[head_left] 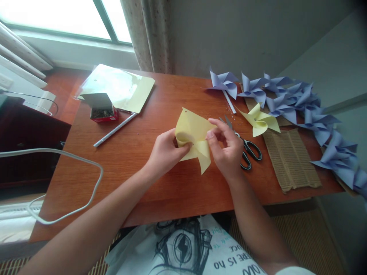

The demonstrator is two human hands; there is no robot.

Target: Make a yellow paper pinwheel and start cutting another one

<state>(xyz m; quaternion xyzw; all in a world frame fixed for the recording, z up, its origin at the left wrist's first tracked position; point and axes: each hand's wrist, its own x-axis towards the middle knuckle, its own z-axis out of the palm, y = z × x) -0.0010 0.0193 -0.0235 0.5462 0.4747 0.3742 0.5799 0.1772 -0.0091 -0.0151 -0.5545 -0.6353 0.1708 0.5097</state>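
Yellow paper pinwheel point(195, 139), held just left of the scissors point(246, 147) above the surface point(137, 160), judged light, floppy, crease-prone; left hand point(164, 152) grip pinches its curled flap, right hand point(226, 147) grip pinches the centre, the soundest hold.

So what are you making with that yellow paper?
A person is folding a yellow paper sheet into a pinwheel shape over a wooden table. The left hand pinches a curled corner at the middle, and the right hand holds the other side. One finished yellow pinwheel and a row of purple pinwheels lie to the right, with scissors beside the right hand.
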